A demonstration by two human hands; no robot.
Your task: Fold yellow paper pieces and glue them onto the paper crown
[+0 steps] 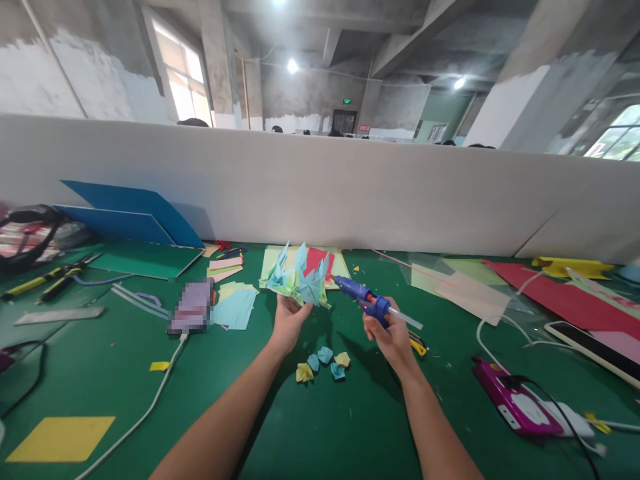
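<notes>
My left hand (pixel 291 325) is closed around the underside of a folded paper piece (pixel 300 280) with pointed light-blue and pale-green parts, held above the table. In my right hand (pixel 393 333) is a blue hot glue gun (pixel 367 298), a clear glue stick jutting from its back. Its nozzle points left, close to the right side of the paper piece; whether they touch I cannot tell. Below, between my arms, several small folded paper pieces (pixel 325 355) in blue and yellow lie on the green table (pixel 350 427).
Paper sheets (pixel 240 307) and a phone (pixel 191 305) with a white cable lie left. Pliers (pixel 65 277) and blue boards (pixel 135 213) are farther left. A yellow-handled cutter (pixel 417 343) lies behind my right hand; a purple power bank (pixel 517 397) sits right. A white partition (pixel 320 193) bounds the back.
</notes>
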